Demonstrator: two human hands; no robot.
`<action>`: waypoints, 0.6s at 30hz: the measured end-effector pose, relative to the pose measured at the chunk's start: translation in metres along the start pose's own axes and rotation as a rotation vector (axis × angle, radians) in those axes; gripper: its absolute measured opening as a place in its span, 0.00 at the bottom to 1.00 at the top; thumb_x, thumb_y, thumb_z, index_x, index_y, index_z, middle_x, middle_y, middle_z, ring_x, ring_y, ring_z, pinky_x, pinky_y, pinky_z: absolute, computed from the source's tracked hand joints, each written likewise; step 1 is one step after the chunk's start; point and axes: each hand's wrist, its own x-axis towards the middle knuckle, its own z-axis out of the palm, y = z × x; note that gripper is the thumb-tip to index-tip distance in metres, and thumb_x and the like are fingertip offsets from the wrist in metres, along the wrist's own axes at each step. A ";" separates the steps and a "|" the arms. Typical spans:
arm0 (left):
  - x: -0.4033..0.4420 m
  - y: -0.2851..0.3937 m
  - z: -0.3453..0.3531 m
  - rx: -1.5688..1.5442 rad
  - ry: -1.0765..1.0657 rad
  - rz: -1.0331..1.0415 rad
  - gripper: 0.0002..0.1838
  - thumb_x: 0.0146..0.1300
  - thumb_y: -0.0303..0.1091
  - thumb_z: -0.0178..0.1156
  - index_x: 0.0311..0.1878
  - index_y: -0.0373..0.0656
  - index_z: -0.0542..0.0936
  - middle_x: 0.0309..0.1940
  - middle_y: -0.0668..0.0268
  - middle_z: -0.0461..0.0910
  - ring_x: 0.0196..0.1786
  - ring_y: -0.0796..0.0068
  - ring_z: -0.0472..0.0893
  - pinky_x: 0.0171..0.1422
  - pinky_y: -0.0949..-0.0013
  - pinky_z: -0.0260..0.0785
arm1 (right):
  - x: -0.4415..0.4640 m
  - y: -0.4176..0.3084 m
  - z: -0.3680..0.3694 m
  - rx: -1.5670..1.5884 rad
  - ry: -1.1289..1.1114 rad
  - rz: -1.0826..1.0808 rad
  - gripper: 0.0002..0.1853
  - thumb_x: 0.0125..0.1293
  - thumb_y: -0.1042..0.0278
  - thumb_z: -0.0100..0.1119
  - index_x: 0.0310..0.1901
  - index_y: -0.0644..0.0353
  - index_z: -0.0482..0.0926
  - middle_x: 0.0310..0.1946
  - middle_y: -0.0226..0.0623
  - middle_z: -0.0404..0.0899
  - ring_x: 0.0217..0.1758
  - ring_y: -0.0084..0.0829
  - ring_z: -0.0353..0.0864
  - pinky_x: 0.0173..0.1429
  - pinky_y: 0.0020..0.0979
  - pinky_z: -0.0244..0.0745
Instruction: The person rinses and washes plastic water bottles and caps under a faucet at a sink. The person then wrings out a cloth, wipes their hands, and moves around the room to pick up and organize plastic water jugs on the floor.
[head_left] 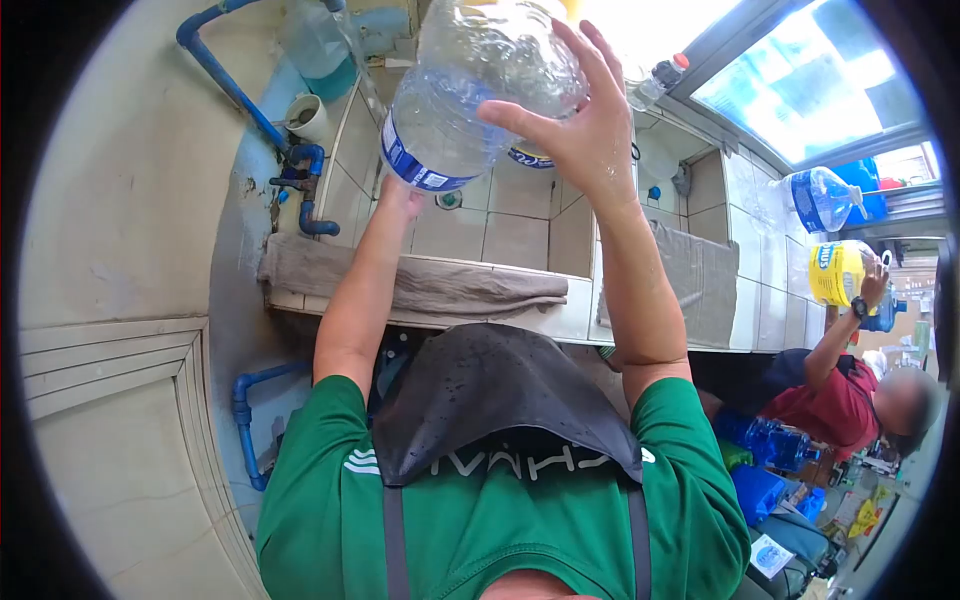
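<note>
A large clear plastic water bottle (440, 130) with a blue label is held up tilted over a tiled sink (520, 235). My right hand (585, 125) grips its side, with the thumb across the clear plastic and the fingers spread around the far side. At the labelled end, my left hand (402, 197) holds the bottle from behind; its fingers are hidden. More clear plastic (500, 50) shows above, and I cannot tell whether it belongs to a second bottle. Water drops wet my right wrist.
Blue pipes (308, 175) run down the left wall. Grey cloths (430, 285) hang over the sink's front edge. A small bottle with a red cap (660, 80) stands by the window. At right, a person (835, 400) in a red shirt holds a yellow-labelled jug (836, 272) near a blue-labelled bottle (818, 198).
</note>
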 end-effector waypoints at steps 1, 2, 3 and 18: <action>0.002 -0.002 -0.002 -0.002 0.002 -0.001 0.22 0.71 0.45 0.54 0.65 0.49 0.71 0.56 0.68 0.80 0.51 0.73 0.82 0.50 0.70 0.79 | 0.006 -0.012 -0.004 0.000 -0.003 0.001 0.52 0.40 0.47 0.83 0.66 0.61 0.68 0.68 0.51 0.62 0.70 0.41 0.65 0.68 0.40 0.69; 0.003 -0.005 -0.005 0.040 0.027 -0.048 0.20 0.71 0.45 0.54 0.62 0.50 0.73 0.52 0.70 0.81 0.47 0.75 0.82 0.44 0.72 0.77 | 0.013 -0.026 -0.010 0.005 -0.032 0.008 0.51 0.42 0.45 0.81 0.66 0.61 0.69 0.68 0.52 0.63 0.72 0.45 0.63 0.69 0.43 0.66; 0.004 -0.009 -0.008 0.084 0.051 -0.096 0.18 0.71 0.45 0.54 0.59 0.51 0.75 0.49 0.71 0.82 0.42 0.77 0.81 0.39 0.73 0.75 | 0.019 -0.038 -0.016 0.009 -0.060 0.016 0.50 0.43 0.43 0.80 0.65 0.61 0.70 0.68 0.53 0.63 0.73 0.49 0.60 0.71 0.46 0.64; -0.016 0.001 -0.006 0.165 -0.029 -0.440 0.11 0.68 0.48 0.56 0.44 0.54 0.79 0.33 0.77 0.80 0.29 0.83 0.76 0.23 0.80 0.61 | 0.040 -0.046 -0.024 0.150 -0.123 0.000 0.50 0.42 0.43 0.81 0.64 0.64 0.70 0.66 0.54 0.66 0.73 0.53 0.61 0.72 0.48 0.62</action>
